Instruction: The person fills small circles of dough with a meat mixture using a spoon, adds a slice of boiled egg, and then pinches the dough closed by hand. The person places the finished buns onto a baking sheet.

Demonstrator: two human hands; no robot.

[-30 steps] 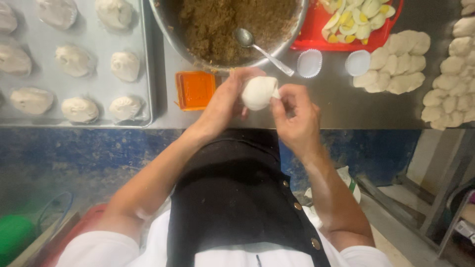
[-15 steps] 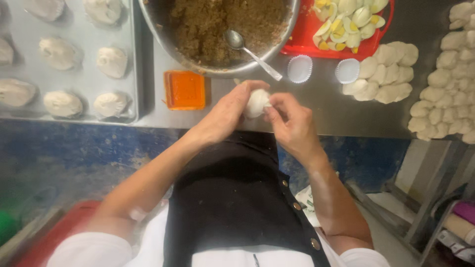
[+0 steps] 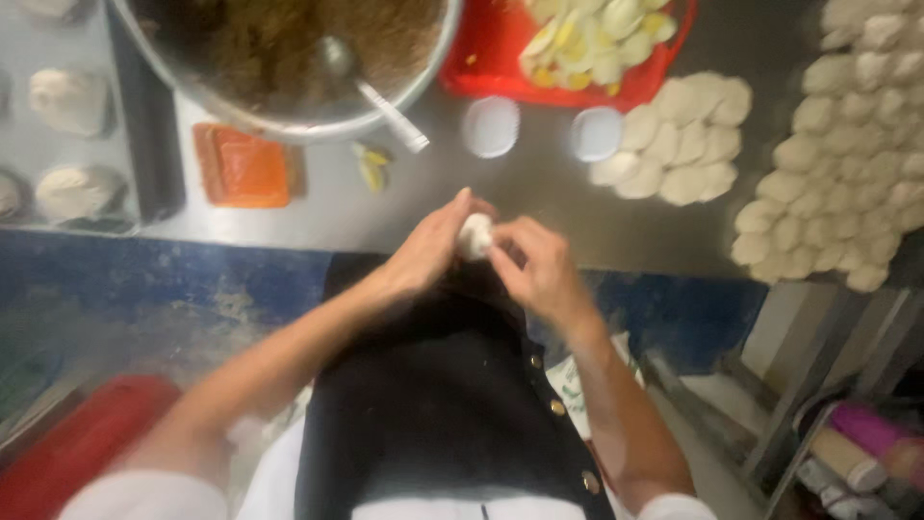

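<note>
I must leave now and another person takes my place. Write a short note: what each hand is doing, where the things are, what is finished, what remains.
Left hand and right hand: both closed around one small white dough ball, held over the near edge of the metal table.
Big metal bowl of brown filling with a spoon: top, left of centre.
Red tray with cut egg pieces: top centre.
Flat dough rounds: right.
Done: shaped pieces on the grey tray, left.
Left: the piece in hand, plus many dough portions piled far right.
</note>
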